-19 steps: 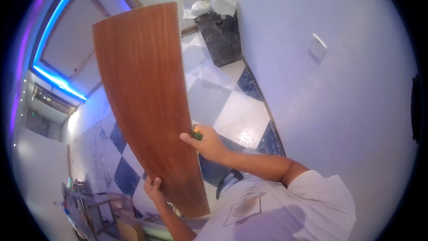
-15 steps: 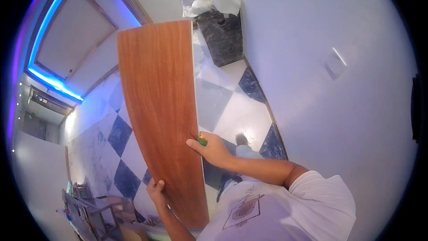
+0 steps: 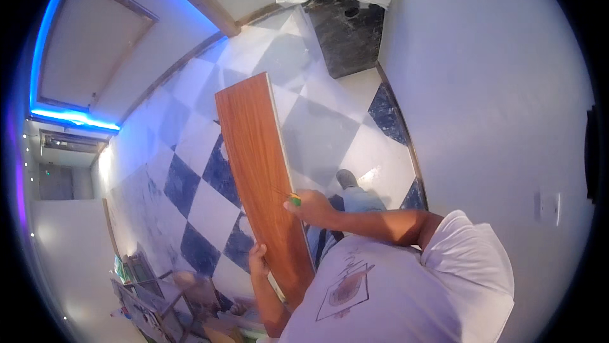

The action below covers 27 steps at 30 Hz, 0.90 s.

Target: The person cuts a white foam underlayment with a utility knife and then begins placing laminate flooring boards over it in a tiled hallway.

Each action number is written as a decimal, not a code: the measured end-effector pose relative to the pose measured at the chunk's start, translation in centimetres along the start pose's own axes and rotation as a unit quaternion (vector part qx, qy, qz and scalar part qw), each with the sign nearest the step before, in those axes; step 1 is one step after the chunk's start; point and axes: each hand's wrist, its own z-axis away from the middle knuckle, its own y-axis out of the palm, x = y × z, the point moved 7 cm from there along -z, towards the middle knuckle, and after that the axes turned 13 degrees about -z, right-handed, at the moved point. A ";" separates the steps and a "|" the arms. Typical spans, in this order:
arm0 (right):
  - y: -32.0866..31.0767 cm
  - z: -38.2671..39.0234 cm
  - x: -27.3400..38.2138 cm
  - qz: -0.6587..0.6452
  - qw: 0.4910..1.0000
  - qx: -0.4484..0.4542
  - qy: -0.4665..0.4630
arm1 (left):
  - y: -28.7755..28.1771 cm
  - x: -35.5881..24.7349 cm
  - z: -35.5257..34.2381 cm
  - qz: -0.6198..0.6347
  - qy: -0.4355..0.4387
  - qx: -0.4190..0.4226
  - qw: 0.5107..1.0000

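Left fingers [image 3: 259, 251] grip brown plank [image 3: 255, 159], right fingers [image 3: 298, 210] hold green tool [image 3: 295, 201]; dark slab [image 3: 347, 38] stands upper centre, clutter [image 3: 144, 310] lower left.

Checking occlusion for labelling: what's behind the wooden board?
Behind the wooden board, the checkered floor shows past its far end and left edge, where the left hand holds it. Covered: the floor directly behind it, the board's rear face, and any fingers there.

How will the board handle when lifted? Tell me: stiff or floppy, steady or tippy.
The board is probably stiff: it shows no obvious sag along its length, allowing for lens bend. Reaching well past the left hand, its far end may dip or swing. Its smooth-looking face could be somewhat slippery.
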 end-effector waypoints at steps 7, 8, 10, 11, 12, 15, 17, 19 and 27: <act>1.4 -8.7 1.4 0.085 0.995 0.016 -0.039 | 0.8 -2.8 -5.3 0.090 -0.073 0.056 0.992; 1.9 -9.8 1.1 0.081 0.996 0.013 -0.037 | 0.7 -3.1 -5.9 0.084 -0.075 0.045 0.993; 3.0 -11.4 0.2 0.079 0.996 -0.006 -0.051 | -0.3 -3.2 -6.9 0.076 -0.076 0.022 0.994; 3.5 -11.7 0.0 0.068 0.996 -0.004 -0.050 | -1.4 -2.2 -7.8 0.076 -0.088 0.033 0.993; 4.0 -11.8 -0.5 0.056 0.997 0.002 -0.049 | -3.0 -0.3 -8.7 0.078 -0.100 0.041 0.991; 4.3 -12.4 -3.5 0.083 0.996 0.007 -0.015 | -3.8 1.8 -9.7 0.088 -0.151 0.059 0.983; 5.6 -11.6 -4.6 0.092 0.996 -0.004 0.015 | -6.5 4.6 -9.8 0.090 -0.185 0.063 0.977; 6.3 -9.4 -6.6 0.067 0.993 -0.038 0.094 | -7.8 7.0 -9.6 0.068 -0.226 0.071 0.969; 10.5 -0.8 -13.0 0.103 0.972 -0.146 0.154 | -11.7 17.0 -6.3 -0.009 -0.281 0.169 0.945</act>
